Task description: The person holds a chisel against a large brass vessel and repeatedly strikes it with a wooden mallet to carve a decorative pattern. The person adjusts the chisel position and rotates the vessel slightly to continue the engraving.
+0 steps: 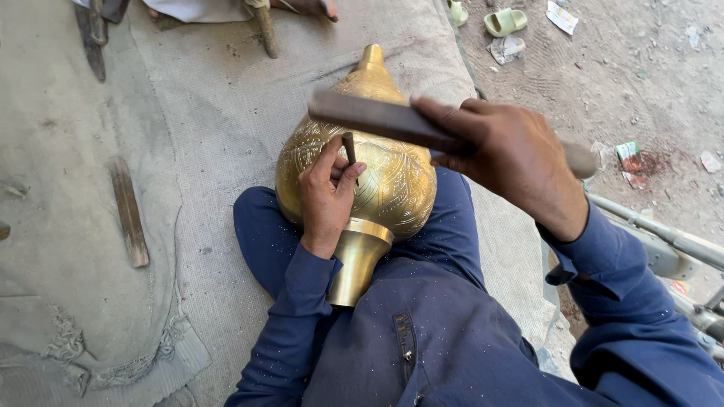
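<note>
A large engraved brass vessel (392, 177) lies on my lap, its pointed top facing away and its plain neck (358, 260) toward me. My left hand (326, 197) rests on the vessel's side and pinches a small dark chisel (349, 147) upright against the metal. My right hand (509, 158) grips a flat dark metal bar (369, 114), held level just above the chisel's head. Both arms wear dark blue sleeves.
I sit on grey cloth matting (204, 128). A wooden stick (129, 212) lies on it at the left, more tools (265, 30) at the far edge near another person's foot. Sandy ground with green sandals (504, 21) and litter lies to the right. Metal tubing (664, 237) is at my right.
</note>
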`<action>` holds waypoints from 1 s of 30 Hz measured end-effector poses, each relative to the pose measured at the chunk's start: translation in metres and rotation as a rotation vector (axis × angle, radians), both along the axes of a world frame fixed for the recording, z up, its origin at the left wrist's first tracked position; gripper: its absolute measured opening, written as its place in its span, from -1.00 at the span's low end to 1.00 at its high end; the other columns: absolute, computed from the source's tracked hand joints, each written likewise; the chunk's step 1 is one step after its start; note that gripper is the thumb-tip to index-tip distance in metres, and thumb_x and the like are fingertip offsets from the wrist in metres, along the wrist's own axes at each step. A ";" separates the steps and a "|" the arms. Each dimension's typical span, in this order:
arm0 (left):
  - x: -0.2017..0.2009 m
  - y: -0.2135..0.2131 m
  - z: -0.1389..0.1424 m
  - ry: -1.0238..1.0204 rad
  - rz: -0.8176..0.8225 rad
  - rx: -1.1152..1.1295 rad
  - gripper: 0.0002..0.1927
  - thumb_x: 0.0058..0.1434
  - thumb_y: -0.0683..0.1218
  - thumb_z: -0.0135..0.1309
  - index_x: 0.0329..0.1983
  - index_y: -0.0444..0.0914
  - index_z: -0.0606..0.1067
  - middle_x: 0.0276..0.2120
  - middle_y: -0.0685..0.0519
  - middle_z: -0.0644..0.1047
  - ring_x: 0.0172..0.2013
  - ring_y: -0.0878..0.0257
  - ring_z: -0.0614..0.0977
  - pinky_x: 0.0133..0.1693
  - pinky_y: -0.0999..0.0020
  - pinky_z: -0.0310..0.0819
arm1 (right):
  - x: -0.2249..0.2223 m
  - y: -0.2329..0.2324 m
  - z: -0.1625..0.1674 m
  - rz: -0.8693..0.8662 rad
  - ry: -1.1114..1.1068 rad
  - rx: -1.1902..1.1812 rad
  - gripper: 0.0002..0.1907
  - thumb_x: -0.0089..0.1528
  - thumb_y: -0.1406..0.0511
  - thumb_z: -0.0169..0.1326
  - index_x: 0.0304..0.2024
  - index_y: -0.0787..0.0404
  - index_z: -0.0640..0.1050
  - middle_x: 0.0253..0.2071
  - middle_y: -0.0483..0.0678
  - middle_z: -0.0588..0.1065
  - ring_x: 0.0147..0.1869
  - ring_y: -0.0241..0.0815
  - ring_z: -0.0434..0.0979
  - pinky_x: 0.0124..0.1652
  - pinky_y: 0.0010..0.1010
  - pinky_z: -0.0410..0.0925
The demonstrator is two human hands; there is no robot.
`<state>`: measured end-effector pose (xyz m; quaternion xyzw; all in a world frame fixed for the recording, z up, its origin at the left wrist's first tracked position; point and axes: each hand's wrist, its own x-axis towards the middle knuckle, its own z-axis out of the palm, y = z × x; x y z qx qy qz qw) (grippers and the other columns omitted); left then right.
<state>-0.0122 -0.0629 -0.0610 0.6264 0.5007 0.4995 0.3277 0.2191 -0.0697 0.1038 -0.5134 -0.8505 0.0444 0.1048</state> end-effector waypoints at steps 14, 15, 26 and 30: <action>-0.001 -0.009 -0.007 0.001 0.021 0.061 -0.52 0.25 -0.18 0.29 0.24 -0.30 0.48 -0.46 0.05 0.59 -0.46 0.32 0.64 -0.42 0.42 0.55 | 0.006 0.006 0.009 -0.007 -0.207 -0.015 -0.18 0.00 0.10 0.38 0.34 -0.24 0.45 -0.37 -0.02 0.59 -0.43 -0.06 0.59 -0.44 -0.21 0.43; 0.000 -0.009 -0.008 -0.003 0.028 0.048 -0.52 0.25 -0.17 0.29 0.23 -0.30 0.48 -0.45 0.05 0.59 -0.46 0.33 0.64 -0.42 0.42 0.55 | 0.005 0.005 0.009 0.073 -0.019 0.027 -0.19 0.05 0.12 0.34 0.37 -0.17 0.41 -0.27 0.01 0.58 -0.36 -0.07 0.59 -0.38 -0.23 0.44; 0.001 -0.014 -0.004 -0.060 0.013 0.089 -0.56 0.27 -0.20 0.26 0.20 -0.32 0.48 -0.38 0.04 0.60 -0.41 0.34 0.65 -0.38 0.43 0.58 | 0.007 0.000 0.002 0.119 0.177 -0.062 -0.19 0.10 0.12 0.32 0.41 -0.07 0.40 -0.23 -0.08 0.62 -0.35 -0.16 0.63 -0.25 -0.28 0.47; -0.003 -0.013 -0.008 -0.161 0.022 -0.012 -0.57 0.24 -0.21 0.25 0.18 -0.33 0.48 -0.40 0.07 0.61 -0.44 0.39 0.65 -0.42 0.49 0.59 | 0.022 -0.004 -0.020 -0.072 -0.125 -0.113 -0.11 -0.01 0.09 0.38 0.39 -0.22 0.38 -0.32 -0.04 0.62 -0.33 -0.03 0.62 -0.34 -0.18 0.43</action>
